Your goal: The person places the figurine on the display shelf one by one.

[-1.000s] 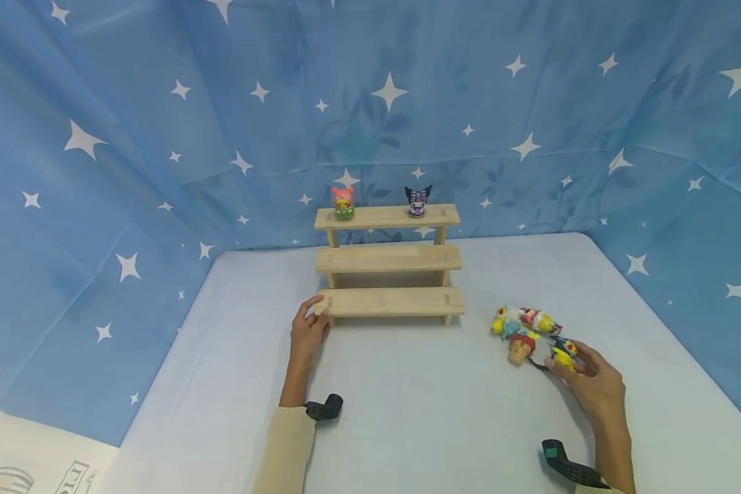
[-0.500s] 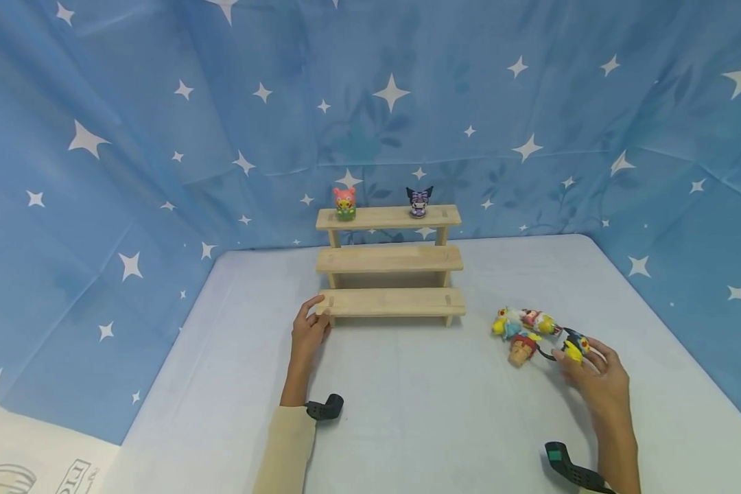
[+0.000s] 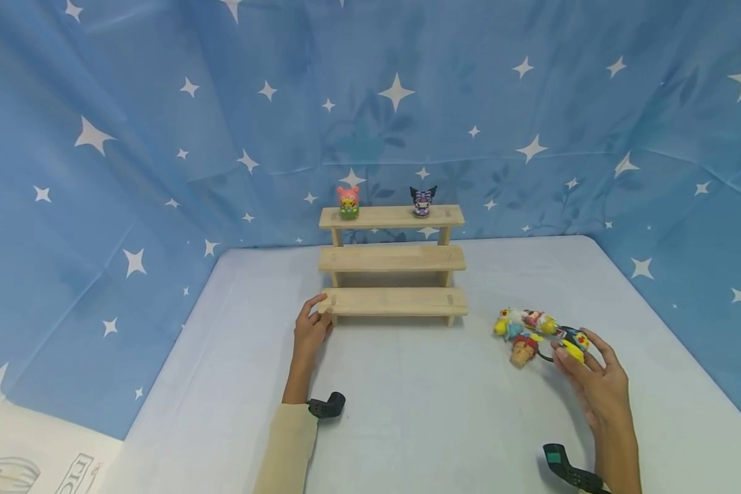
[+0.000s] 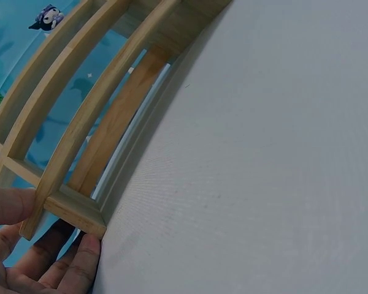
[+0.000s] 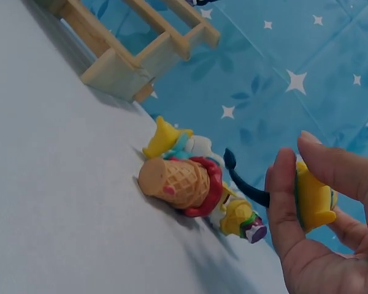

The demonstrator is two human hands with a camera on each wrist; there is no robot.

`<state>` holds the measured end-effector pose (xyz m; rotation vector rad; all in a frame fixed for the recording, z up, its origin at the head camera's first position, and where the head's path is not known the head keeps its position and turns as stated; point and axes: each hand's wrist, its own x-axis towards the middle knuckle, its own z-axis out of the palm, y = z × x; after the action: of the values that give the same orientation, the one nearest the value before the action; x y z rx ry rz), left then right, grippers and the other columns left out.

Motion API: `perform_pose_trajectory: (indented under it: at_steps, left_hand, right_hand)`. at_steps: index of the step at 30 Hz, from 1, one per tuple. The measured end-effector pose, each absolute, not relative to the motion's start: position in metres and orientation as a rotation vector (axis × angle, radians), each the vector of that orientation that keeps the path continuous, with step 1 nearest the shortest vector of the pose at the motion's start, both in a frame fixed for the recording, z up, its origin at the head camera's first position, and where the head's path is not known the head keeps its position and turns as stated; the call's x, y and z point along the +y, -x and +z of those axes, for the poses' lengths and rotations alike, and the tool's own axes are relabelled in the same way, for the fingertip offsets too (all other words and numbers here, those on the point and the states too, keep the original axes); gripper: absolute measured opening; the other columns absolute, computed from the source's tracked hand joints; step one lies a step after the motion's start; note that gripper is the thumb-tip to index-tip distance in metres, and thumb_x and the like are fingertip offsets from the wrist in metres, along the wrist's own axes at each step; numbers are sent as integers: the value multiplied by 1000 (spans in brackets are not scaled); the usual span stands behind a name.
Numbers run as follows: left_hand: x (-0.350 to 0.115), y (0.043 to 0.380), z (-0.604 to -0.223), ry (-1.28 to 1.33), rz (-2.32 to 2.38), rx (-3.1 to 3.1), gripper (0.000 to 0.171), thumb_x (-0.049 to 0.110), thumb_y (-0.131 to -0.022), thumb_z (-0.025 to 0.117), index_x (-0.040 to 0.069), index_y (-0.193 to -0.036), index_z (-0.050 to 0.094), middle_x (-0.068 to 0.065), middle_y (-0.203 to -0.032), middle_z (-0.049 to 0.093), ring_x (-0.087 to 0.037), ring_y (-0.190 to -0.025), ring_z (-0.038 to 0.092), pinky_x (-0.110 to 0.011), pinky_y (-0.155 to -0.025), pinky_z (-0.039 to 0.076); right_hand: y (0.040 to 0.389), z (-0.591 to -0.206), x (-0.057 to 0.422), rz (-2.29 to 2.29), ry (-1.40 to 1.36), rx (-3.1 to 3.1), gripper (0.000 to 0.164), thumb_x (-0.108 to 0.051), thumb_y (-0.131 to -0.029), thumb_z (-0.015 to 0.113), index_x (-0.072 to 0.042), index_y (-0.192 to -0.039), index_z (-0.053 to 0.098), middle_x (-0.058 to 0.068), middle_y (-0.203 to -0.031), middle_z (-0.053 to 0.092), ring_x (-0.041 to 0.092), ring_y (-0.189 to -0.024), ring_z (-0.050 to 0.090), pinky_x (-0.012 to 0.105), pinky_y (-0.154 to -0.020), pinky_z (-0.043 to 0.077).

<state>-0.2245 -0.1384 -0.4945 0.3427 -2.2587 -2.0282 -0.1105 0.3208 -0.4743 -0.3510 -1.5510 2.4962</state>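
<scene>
My left hand (image 3: 309, 334) holds the left end of the lowest board of a three-tier wooden display shelf (image 3: 395, 302). In the left wrist view the thumb lies against the board, the fingers beside the end leg. At the right, my right hand (image 3: 602, 391) grips a small yellow and dark-blue toy figurine (image 5: 316, 196) between thumb and fingers. A thin dark tail (image 5: 248, 187) sticks out from it. Just left of that hand, several toy figurines lie together on the table, among them one with an ice-cream-cone base (image 3: 522, 351) and a yellow and light-blue one (image 3: 506, 325).
On the top tier stand a pink and green figurine (image 3: 348, 204) at the left and a black and purple one (image 3: 422, 202) towards the right. A white-covered table (image 3: 420, 412) lies beneath everything. A blue star-patterned curtain (image 3: 253, 123) hangs behind and at both sides.
My right hand has moved slightly right with the figurine, which has turned in the fingers. My left hand keeps its place on the shelf. The head view has shifted a little.
</scene>
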Motion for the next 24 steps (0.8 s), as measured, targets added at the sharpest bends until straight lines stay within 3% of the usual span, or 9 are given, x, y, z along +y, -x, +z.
perform_pose_trajectory:
  at_steps: [6, 11, 17, 21, 24]
  left_hand:
    - [-139, 226, -495, -340, -2005, -2272, 39, 19, -98, 60, 23, -136, 54, -15, -88, 68, -15, -78, 60, -23, -73, 51]
    - [-140, 224, -495, -337, -2015, -2267, 39, 18, -98, 59, 23, -136, 54, -16, -91, 68, -15, -81, 61, -24, -74, 51]
    - [-140, 223, -494, -322, -2010, -2252, 38, 18, -98, 60, 23, -135, 55, -21, -90, 67, -16, -77, 60, -24, -72, 50]
    - [-140, 224, -494, -315, -2026, -2243, 39, 18, -98, 60, 22, -136, 55, -22, -92, 68, -17, -78, 60, -24, -72, 50]
    - [-140, 224, -494, -302, -2053, -2236, 41, 18, -98, 60, 21, -138, 53, -20, -91, 68, -18, -79, 60, -24, -72, 50]
  right_hand:
    - [110, -474, 318, 2725, 128, -1238, 48, 8, -97, 50, -17, -138, 51, 0, -125, 49, 21, -103, 70, 29, -88, 55]
    - [110, -471, 313, 2829, 71, -1095, 45, 6, -99, 46, -16, -137, 56, 0, -132, 40, 25, -107, 69, 32, -92, 53]
    - [114, -464, 302, 2772, 50, -1195, 43, 3, -100, 44, -17, -138, 51, 0, -129, 48, 18, -104, 69, 31, -87, 56]
    - [117, -459, 293, 2702, 115, -1340, 41, -1, -100, 49, -22, -135, 50, -2, -124, 51, 13, -97, 68, 26, -83, 56]
    - [120, -456, 287, 2718, 124, -1347, 39, 1, -98, 52, -20, -131, 55, -2, -123, 55, 13, -101, 69, 25, -85, 55]
